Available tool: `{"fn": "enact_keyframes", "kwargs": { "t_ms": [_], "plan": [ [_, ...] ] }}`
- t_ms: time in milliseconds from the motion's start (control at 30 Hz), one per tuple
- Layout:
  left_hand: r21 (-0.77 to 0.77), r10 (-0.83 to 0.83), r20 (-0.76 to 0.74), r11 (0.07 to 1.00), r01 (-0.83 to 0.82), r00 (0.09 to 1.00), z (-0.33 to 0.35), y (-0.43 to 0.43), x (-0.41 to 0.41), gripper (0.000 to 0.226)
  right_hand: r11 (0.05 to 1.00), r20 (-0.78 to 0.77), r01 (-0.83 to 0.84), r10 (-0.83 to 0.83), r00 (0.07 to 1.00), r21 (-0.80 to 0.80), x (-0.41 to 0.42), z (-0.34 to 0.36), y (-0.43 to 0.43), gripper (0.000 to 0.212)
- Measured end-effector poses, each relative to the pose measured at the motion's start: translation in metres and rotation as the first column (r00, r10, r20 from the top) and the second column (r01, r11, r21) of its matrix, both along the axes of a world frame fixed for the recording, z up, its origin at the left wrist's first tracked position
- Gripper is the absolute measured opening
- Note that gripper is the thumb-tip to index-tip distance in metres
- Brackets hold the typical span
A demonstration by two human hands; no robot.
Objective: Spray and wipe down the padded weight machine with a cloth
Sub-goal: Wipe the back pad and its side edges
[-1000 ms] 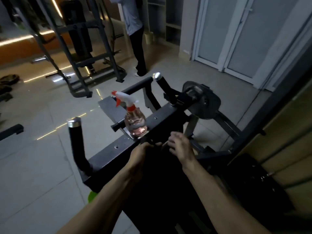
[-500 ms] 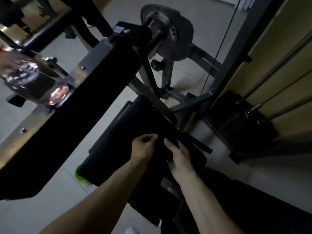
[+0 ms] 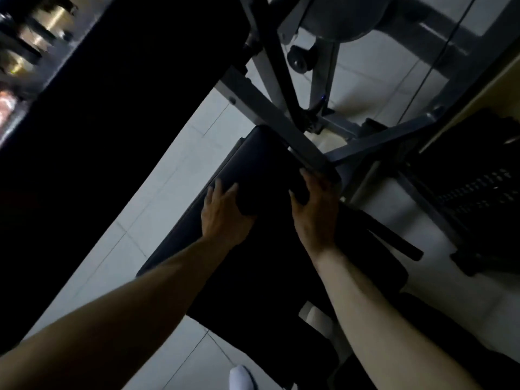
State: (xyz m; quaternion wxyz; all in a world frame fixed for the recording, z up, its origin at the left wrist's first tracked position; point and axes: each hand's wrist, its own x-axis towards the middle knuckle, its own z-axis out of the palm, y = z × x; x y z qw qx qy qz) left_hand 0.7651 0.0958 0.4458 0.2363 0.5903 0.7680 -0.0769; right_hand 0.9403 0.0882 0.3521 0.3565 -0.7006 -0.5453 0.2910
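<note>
The biggest thing I see is a wide black padded block (image 3: pixel 126 122) that fills the top left. It is very dark and close to my camera. Under it is the pale tiled floor (image 3: pixel 174 170).

Next comes the long black padded seat (image 3: pixel 253 153) in the middle. This is the surface I am working on. Grey metal bars of the machine frame (image 3: pixel 270 116) cross above it, and one bar ends right by my right fingers. A black stack of weight plates (image 3: pixel 478 187) sits off to the right, apart from the seat.

Both my arms reach down to the seat. My left hand (image 3: pixel 225 218) and my right hand (image 3: pixel 315 218) are near each other, with a dark bunched cloth (image 3: pixel 270 195) between them. It lies on the far half of the seat. It is black on black, so its edges are hard to see. I think the left grip pinches one end with thumb and fingers, and the right grip curls round the other end.

The cloth looks soft and light. It should fold and slide easily, so I would hold it flat under my palm and press down as I wipe. The seat looks firm but squashy, and smooth, maybe a bit slippery when wet. The machine itself looks heavy and should not move.

A pink blur (image 3: pixel 7 108) at the left edge is too smeared to name. A small white shoe tip (image 3: pixel 240 378) pokes in at the bottom.
</note>
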Motion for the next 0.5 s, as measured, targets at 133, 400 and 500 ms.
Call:
{"fn": "enact_keyframes", "kwargs": {
  "t_ms": [133, 400, 500],
  "plan": [
    [-0.055, -0.003, -0.122, 0.998, -0.004, 0.993, -0.030, 0.032, 0.001, 0.128, 0.928, 0.294, -0.372, 0.354, 0.888, 0.007, -0.018, -0.058, -0.027, 0.057],
    [-0.083, -0.010, -0.191, 0.997, -0.006, 0.982, -0.066, 0.033, -0.005, 0.139, 0.923, 0.241, -0.317, 0.264, 0.934, 0.217, -0.032, -0.080, 0.005, 0.047],
    [-0.071, -0.014, -0.217, 0.997, -0.002, 0.976, -0.068, 0.034, -0.006, 0.138, 0.918, 0.192, -0.298, 0.253, 0.948, 0.263, -0.051, -0.061, 0.067, 0.044]
  ]
}}
